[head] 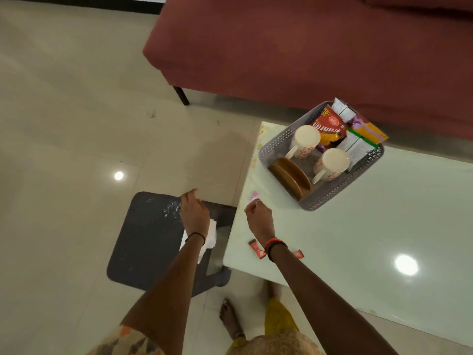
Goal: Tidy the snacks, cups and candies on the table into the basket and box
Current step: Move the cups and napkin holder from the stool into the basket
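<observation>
A grey perforated basket (276, 147) stands on the white table (358, 239). It holds two cream cups (305, 139), brown saucers (289, 178) and several snack packets (330, 124). My right hand (258, 216) hovers over the table's left edge, fingers pinched on a small pink candy (255, 195). Two red candy wrappers lie on the table, one (256, 248) left of my right wrist and one (299, 253) right of it. My left hand (194, 211) is off the table, above a dark stool (143, 239), fingers loosely apart and holding nothing.
White paper (211, 237) lies on the stool under my left forearm. A maroon sofa (281, 47) stands behind the table. Pale floor tiles spread to the left. My bare feet (230, 319) are near the table's front corner.
</observation>
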{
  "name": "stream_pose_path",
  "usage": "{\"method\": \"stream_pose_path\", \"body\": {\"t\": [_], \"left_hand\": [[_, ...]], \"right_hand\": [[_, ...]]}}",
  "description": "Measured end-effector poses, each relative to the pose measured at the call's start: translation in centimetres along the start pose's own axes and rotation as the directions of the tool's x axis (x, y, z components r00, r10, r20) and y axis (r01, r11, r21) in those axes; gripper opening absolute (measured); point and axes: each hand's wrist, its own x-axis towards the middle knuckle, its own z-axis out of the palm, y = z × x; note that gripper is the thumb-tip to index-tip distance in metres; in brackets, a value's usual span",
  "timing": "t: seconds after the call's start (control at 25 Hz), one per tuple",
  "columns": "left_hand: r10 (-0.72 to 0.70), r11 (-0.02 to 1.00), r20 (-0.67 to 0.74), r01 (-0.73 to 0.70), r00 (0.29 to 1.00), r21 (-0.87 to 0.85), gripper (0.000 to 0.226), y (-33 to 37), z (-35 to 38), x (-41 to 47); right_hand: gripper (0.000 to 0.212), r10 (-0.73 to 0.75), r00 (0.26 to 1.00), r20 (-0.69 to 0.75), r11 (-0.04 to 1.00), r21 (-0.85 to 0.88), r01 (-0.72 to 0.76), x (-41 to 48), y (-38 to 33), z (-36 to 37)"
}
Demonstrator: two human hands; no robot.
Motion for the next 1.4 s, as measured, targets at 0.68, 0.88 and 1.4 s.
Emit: {"method": "stream_pose_path", "body": {"t": [0.68, 0.88, 1.4], "left_hand": [[-0.234, 0.953, 0.327, 0.283, 0.916, -0.110, 0.027, -13.1, -0.6, -2.6], [-0.213, 0.909, 0.388, 0.327, 0.897, -0.259, 0.031, -10.7, -2.0, -1.7], [-0.016, 0.806, 0.544, 0.333, 0.839, -0.489, 0.033, 5.8, 2.7, -0.1]], "right_hand": [[0.062, 0.300, 0.937, 0.177, 0.892, 0.297, -0.341, -4.0, 1.0, 15.6], [0.054, 0.312, 0.914, 0.258, 0.732, 0.549, -0.405, -3.8, 0.2, 13.3], [0.015, 0.087, 0.993, -0.083, 0.923, 0.382, -0.049, 2.8, -2.9, -6.5]]}}
